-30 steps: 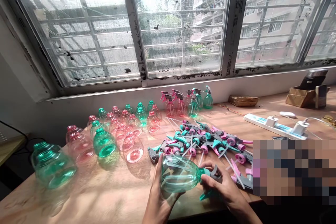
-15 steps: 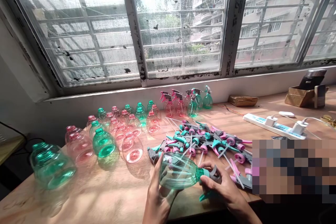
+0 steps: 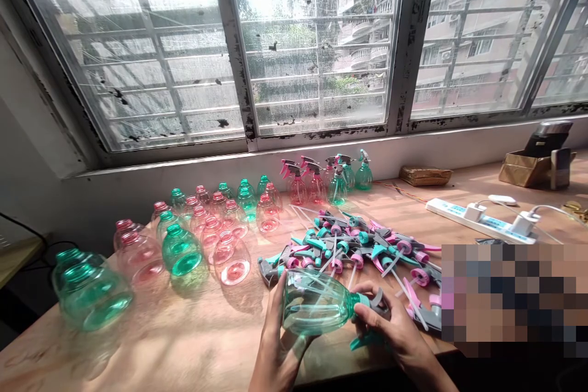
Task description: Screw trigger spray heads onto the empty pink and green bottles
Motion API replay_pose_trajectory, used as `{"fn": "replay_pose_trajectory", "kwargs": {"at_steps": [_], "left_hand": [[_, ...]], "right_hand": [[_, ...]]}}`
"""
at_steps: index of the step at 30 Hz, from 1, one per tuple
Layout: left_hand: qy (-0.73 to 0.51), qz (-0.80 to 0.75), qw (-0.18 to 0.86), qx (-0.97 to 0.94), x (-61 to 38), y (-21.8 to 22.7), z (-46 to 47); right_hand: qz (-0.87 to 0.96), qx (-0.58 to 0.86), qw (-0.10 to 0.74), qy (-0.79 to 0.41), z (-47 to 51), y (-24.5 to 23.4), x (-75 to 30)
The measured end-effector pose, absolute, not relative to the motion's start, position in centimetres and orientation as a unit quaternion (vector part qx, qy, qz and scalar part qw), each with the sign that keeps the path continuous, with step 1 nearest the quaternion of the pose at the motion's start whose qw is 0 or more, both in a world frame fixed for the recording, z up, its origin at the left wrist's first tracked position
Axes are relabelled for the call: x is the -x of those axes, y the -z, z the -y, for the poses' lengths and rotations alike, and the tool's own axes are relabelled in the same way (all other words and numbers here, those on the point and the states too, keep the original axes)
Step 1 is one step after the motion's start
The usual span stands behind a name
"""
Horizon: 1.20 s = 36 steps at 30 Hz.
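Head view: the left hand (image 3: pixel 279 343) is closed around the rounded body of a green bottle (image 3: pixel 315 305), palm beneath it and fingers curled up over its base end. The right hand (image 3: pixel 395 334) is closed on a sprayer head (image 3: pixel 375 312) seated at the bottle's neck, thumb and fingers pinching the grey housing, with a teal trigger projecting below the fingers. The bottle is translucent teal plastic, bulb-shaped and ribbed. It lies on its side between the two hands, base toward the left hand and neck toward the right, clear of the wooden table (image 3: pixel 184 343) near its front edge. Pale lines show through the wall; whether they are a dip tube or glare cannot be told. Just beyond both hands lies a loose pile of sprayer heads (image 3: pixel 362 248) in grey, teal and pink, with white tubes sticking out. Beyond the left hand and further to its outer side stand uncapped pink and green bottles (image 3: pixel 206 226). Well beyond the pile, against the wall below the window (image 3: pixel 312 43), stand capped spray bottles (image 3: pixel 321 180). Beyond the right hand lies a white power strip (image 3: pixel 482 220).
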<state>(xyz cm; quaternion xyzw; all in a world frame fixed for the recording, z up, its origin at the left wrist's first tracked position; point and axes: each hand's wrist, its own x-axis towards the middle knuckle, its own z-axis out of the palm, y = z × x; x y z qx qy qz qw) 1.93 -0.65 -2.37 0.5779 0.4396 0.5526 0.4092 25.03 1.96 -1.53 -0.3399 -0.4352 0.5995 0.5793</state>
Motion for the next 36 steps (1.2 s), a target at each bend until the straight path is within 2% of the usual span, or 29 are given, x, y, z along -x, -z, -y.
{"fn": "replay_pose_trajectory", "kwargs": {"at_steps": [13,20,28,36], "left_hand": [[-0.545,-0.442,0.449,-0.553,-1.95,2.03,0.75],[-0.568,-0.444,0.368,-0.587,-2.35,2.40,0.86],[-0.549,-0.462,0.401,-0.569,-2.11,1.93,0.99],[-0.562,-0.443,0.376,-0.588,-2.28,2.05,0.81]], "right_hand": [[0.454,0.352,0.553,-0.603,-1.59,1.02,-25.05],[0.462,0.354,0.563,-0.587,-1.76,1.34,-25.11],[0.454,0.355,0.562,-0.593,-1.60,1.18,-24.99],[0.459,0.358,0.573,-0.577,-1.78,1.49,-25.07]]}}
